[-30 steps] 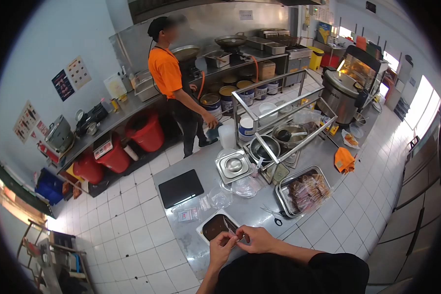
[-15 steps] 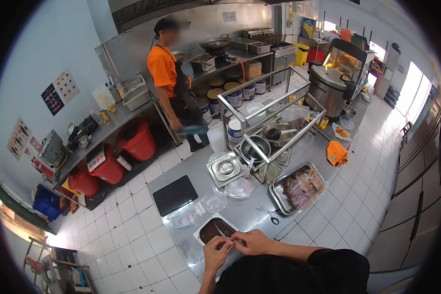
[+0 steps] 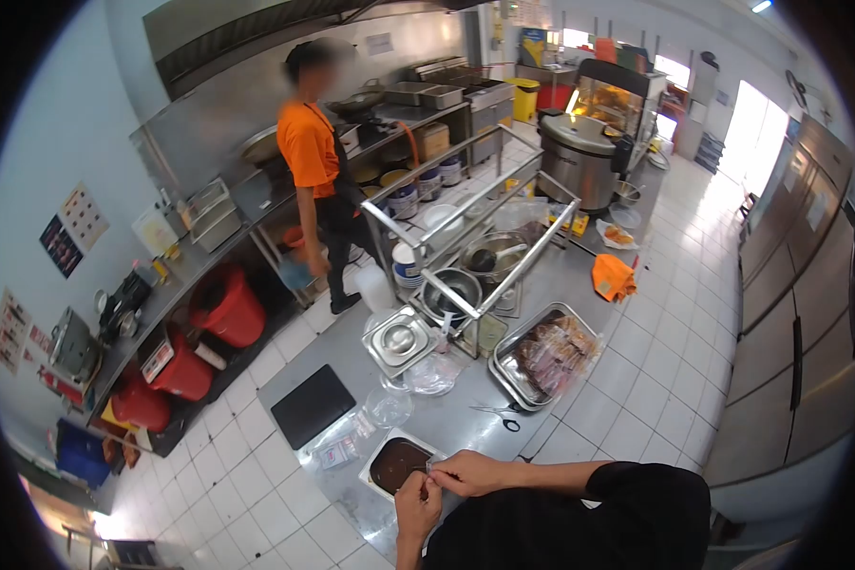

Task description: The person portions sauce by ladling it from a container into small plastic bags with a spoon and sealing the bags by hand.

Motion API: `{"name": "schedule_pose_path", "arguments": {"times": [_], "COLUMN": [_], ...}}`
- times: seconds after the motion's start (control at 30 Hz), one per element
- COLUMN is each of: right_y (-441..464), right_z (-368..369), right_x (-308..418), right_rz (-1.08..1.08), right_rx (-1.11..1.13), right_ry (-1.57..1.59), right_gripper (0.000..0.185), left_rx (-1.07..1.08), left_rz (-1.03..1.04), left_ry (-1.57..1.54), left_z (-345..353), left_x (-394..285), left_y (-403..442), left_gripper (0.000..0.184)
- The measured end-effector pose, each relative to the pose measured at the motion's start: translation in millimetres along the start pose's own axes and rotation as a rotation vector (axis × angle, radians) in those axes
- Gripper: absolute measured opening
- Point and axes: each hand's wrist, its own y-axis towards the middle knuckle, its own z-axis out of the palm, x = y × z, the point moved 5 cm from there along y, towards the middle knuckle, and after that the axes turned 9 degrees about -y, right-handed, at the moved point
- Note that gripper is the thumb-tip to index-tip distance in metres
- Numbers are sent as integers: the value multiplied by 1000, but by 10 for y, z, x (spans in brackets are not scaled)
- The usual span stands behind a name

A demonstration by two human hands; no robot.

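Note:
My left hand (image 3: 418,501) and my right hand (image 3: 467,472) meet at the front edge of the steel table, fingers pinched together. Between the fingertips shows a bit of clear plastic (image 3: 434,464), too small to make out fully. Just left of my hands sits a rectangular metal pan (image 3: 431,445) with dark brown sauce (image 3: 399,464) in it. Beyond the pan lie a clear plastic bag (image 3: 389,407) and small printed packets (image 3: 337,454). Black-handled scissors (image 3: 509,423) rest on the table to the right, apart from my hands.
A tray (image 3: 500,378) of plastic-wrapped food stands farther right. A black board (image 3: 313,407) lies at the left. Behind are a lidded steel pan (image 3: 397,340) and a metal frame (image 3: 532,271) around bowls. A person in an orange shirt (image 3: 307,147) stands across the table.
My hands have shifted from over the pan's near corner to its right side, and the plastic strip no longer stretches over the sauce. The person's arm has lowered. The view has turned.

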Motion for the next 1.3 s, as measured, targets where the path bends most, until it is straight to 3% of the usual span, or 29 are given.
{"name": "schedule_pose_path", "arguments": {"times": [0.27,0.4,0.57,0.67,0.7,0.9,0.97,1.07,1.17,1.2,1.3], "right_y": [13,-47,-89,-122,-121,-152,-165,-142,-109,-95,-98], "right_z": [-84,-116,-189,-247,-250,-175,-49,-107,-154,-170,-361], "right_x": [-133,-112,-34,-92,-126,-152,-268,-298,-277,-270,-92], "right_rz": [67,123,-21,102,142,327,348,385,358,338,369], "right_rx": [-43,-3,129,153,159,-104,-63,-35,-50,-64,23], "right_ry": [-230,-214,-287,-466,-528,-464,-387,-311,-221,-187,-180], "right_gripper": [25,25,23,25,26,29,33,34,31,30,25], "left_rx": [-157,-22,5,-147,-110,-80,-96,-76,-93,-7,99], "left_rz": [166,288,150,97,100,-16,-48,-93,227,261,491], "left_ry": [265,419,353,262,256,-44,-142,85,189,240,346], "left_z": [28,48,197,160,168,239,207,127,195,184,203], "left_x": [47,59,19,-144,-120,5,233,319,-111,26,-308], "left_y": [68,137,75,129,150,178,119,74,57,47,56], "left_gripper": [15,19,28,22,21,22,20,14,21,34,46]}}
